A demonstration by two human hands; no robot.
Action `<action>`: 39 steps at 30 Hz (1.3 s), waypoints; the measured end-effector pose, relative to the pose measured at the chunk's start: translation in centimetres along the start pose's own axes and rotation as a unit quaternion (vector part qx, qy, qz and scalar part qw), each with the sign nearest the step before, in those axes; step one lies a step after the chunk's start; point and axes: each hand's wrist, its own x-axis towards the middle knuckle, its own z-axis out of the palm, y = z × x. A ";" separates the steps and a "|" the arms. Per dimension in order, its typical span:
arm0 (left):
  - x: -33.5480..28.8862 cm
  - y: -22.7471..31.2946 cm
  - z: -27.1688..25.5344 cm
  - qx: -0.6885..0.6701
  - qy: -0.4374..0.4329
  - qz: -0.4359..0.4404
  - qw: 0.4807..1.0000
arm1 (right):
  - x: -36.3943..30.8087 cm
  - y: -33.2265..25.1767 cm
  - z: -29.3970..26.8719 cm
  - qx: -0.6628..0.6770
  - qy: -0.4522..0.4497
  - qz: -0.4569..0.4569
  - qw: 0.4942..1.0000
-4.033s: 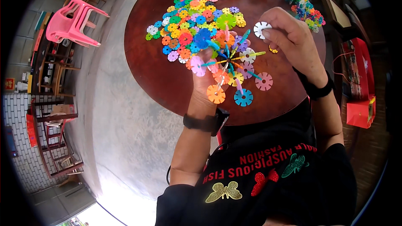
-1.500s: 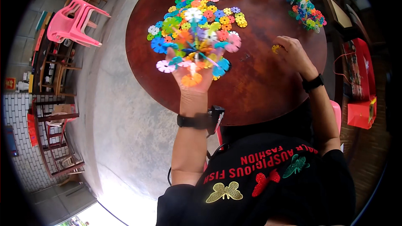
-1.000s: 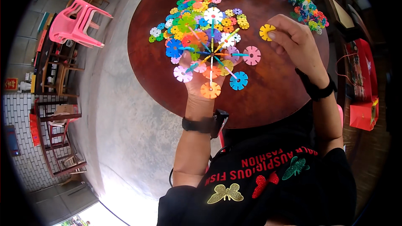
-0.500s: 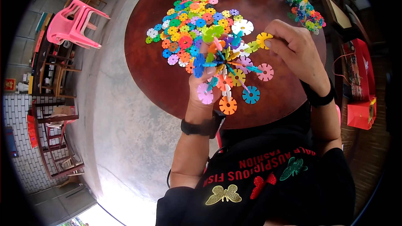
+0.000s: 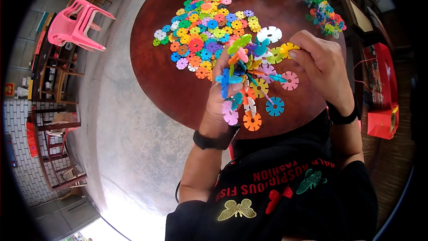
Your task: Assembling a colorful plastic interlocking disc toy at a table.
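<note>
The left hand [image 5: 217, 101] grips the disc cluster [image 5: 258, 88] above the counter [image 5: 178, 89] — its spokes fan out all around, an orange-tipped one pointing toward the wearer. The right hand [image 5: 323, 64] pinches a yellow disc [image 5: 287, 51] against a lime disc [image 5: 275, 55] — that spoke's long axis runs rightward, slightly away from the body.

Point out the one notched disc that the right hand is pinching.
It's the yellow disc at the upper right edge of the cluster, beside the yellow-green disc. Only this one sits between thumb and finger of the right hand.
</note>
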 end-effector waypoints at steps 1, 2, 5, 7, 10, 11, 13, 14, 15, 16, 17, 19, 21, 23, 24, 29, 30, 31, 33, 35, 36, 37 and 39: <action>0.0 0.0 0.1 -0.001 0.000 0.001 1.000 | 0.0 -0.1 0.0 -0.001 0.001 0.003 1.000; 0.0 0.0 0.2 -0.005 0.029 -0.021 0.999 | -0.1 -0.2 0.2 -0.001 0.001 0.003 1.000; 0.1 0.2 0.1 -0.006 0.009 -0.026 1.000 | -0.2 -0.2 0.6 -0.009 0.006 -0.005 1.000; 0.0 0.2 0.4 -0.003 -0.039 -0.009 0.999 | -0.1 0.0 0.6 -0.021 -0.002 -0.004 1.000; -0.4 0.1 1.1 -0.022 0.002 0.015 1.000 | -0.1 0.2 0.9 -0.019 0.005 0.005 1.000; -0.5 -0.2 0.8 -0.032 0.009 0.007 0.999 | -0.1 0.1 1.0 -0.020 0.005 0.005 1.000; -0.4 -0.2 0.6 -0.043 0.015 -0.002 0.999 | 0.0 0.0 1.2 -0.008 0.022 0.005 1.000; -0.3 0.1 0.5 -0.041 -0.004 -0.016 0.999 | 0.1 0.0 1.2 -0.009 0.022 0.006 1.000; -0.3 0.2 0.5 -0.038 -0.023 -0.031 0.999 | 0.2 0.1 1.3 -0.015 0.017 0.003 1.000; -0.4 0.2 0.6 -0.037 -0.024 -0.031 0.999 | 0.2 0.1 1.2 -0.021 0.013 0.000 1.000; -0.6 0.1 0.7 -0.026 -0.003 -0.028 0.999 | 0.2 0.1 1.1 -0.021 0.014 0.000 1.000; -0.8 -0.1 0.7 -0.014 0.018 -0.025 0.999 | 0.3 0.2 1.3 -0.027 0.025 -0.019 0.999; -0.9 -0.5 0.3 -0.060 0.079 -0.040 0.994 | 0.5 1.1 1.4 0.005 0.009 0.003 1.000; -0.6 -0.3 -0.2 -0.111 0.055 -0.072 0.990 | 0.5 2.1 1.6 0.037 -0.006 0.024 0.999; -0.4 -0.2 -0.4 -0.163 0.033 -0.103 0.981 | 0.5 2.5 1.8 0.133 -0.014 0.078 0.988; 0.1 -1.0 -2.3 -0.258 0.082 -0.064 0.960 | 0.0 1.6 0.8 0.313 0.003 0.189 0.931; 0.4 -0.7 -2.3 -0.254 0.091 -0.059 0.961 | -0.5 2.0 1.1 0.278 -0.003 0.157 0.948; 0.6 -0.8 -2.2 -0.252 0.100 -0.058 0.961 | -1.0 1.8 1.8 0.280 -0.006 0.152 0.948; 0.8 0.4 -0.3 -0.267 0.102 -0.050 0.957 | -2.0 1.2 2.8 0.303 0.009 0.125 0.945; 1.0 0.8 -0.3 -0.242 0.093 -0.055 0.964 | -2.0 0.5 3.1 0.284 -0.006 0.110 0.952; 1.1 0.8 -0.5 -0.263 0.078 -0.048 0.961 | -1.9 0.2 3.2 0.277 -0.020 0.115 0.954; 1.2 0.7 -0.7 -0.266 0.078 -0.042 0.960 | -1.8 0.0 3.3 0.268 -0.033 0.121 0.955; 1.3 0.6 -1.2 -0.293 0.070 -0.053 0.952 | -1.6 -0.1 4.0 0.238 -0.031 0.096 0.966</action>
